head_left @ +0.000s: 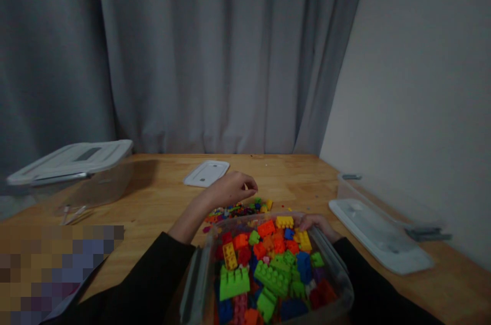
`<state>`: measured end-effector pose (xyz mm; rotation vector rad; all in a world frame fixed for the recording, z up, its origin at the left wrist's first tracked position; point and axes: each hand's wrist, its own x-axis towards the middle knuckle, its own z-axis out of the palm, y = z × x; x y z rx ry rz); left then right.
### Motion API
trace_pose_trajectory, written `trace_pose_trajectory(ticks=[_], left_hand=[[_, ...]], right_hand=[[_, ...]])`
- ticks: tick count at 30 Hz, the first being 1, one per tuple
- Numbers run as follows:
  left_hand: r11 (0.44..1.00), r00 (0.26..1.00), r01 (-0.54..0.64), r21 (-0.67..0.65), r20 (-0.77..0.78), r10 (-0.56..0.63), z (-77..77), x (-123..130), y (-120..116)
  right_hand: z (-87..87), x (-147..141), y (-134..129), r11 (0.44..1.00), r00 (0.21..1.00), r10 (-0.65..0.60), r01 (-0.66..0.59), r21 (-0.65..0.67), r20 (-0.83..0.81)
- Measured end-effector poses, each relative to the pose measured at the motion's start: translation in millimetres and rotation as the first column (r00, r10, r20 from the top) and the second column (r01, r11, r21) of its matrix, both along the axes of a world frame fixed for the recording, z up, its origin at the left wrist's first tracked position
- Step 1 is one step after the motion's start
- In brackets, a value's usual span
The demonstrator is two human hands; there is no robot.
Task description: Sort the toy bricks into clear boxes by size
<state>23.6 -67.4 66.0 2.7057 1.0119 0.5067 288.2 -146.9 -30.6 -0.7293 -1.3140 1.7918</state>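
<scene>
"Head view: what's nearest?"

"Clear box [334, 263] of bright bricks [273, 276], right hand [319, 225] gripping its far corner."

"And the left hand [235, 187]?"

"Loosely curled above small pieces [255, 207] on the counter [299, 177]; I cannot tell if it holds anything."

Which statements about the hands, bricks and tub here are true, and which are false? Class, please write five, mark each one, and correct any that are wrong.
1. The right hand is on the far right corner of the tub. True.
2. The tub is shut. False: it is open, and coloured bricks show inside.
3. The left hand is beyond the tub, near a small pile of pieces. True.
4. A grey curtain hangs behind the table. True.
5. The table is black. False: it is light brown wood.
</scene>
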Motion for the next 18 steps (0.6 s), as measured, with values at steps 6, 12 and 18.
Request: trace_pose_trajectory(ticks=[6, 12, 18], left_hand=[[0.997, 0.996, -0.08, -0.02, -0.044, 0.079, -42.5, -8, 34], [0.991, 0.989, -0.127, -0.038, -0.077, 0.124, -78.7, -5, 46], [0.994, 0.993, -0.085, -0.063, -0.089, 0.079, -92.3, 2, 44]], right_hand=[[3.8, -2, 0, 0.987, 0.986, 0.141, -0.147, -0.063, -0.085], [6.7, -2, -1, 0.992, 0.994, 0.094, -0.098, -0.074, -0.054], [10.1, -9, -3, 0.99, 0.993, 0.101, -0.105, -0.092, -0.054]])
